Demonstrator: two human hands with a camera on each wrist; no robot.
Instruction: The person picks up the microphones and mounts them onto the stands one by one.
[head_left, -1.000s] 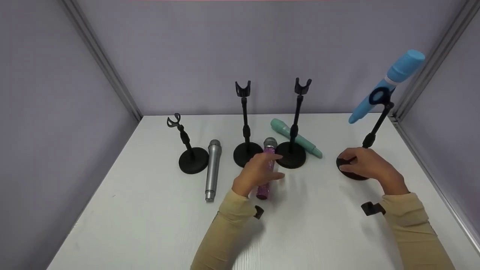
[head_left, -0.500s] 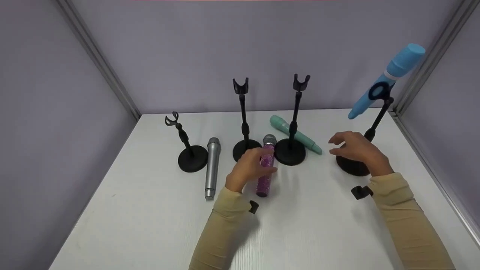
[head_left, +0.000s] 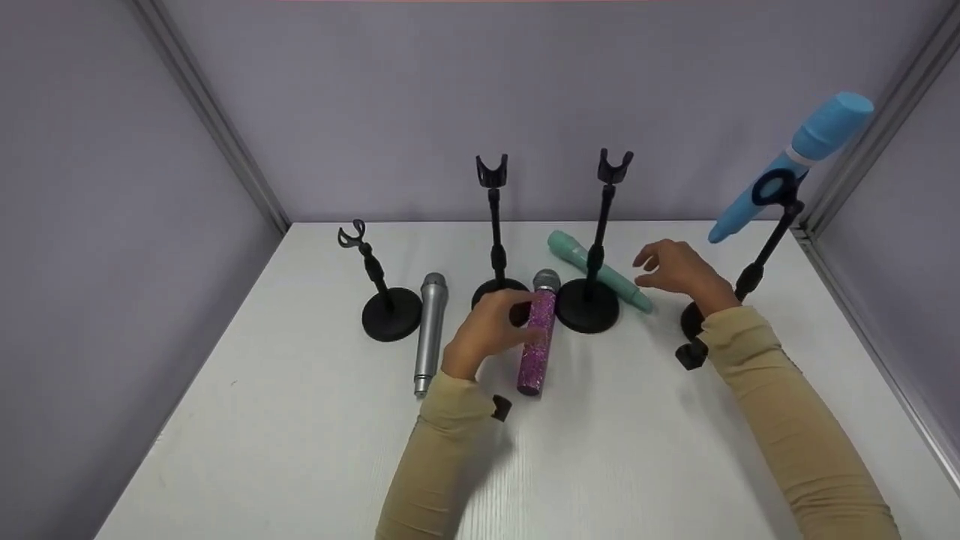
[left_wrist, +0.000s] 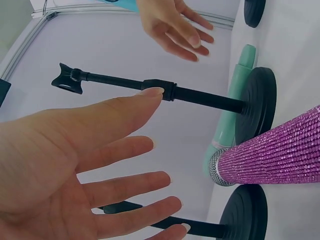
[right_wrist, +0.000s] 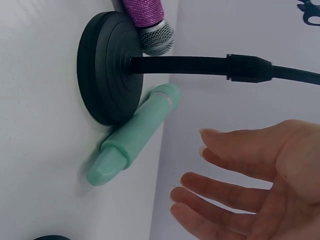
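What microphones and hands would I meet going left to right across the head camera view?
Silver microphone, left hand, purple microphone, green microphone, right hand, blue microphone.

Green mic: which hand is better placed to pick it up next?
Probably the right hand: it hovers empty near the green mic, while the left hand is nearer the purple mic.
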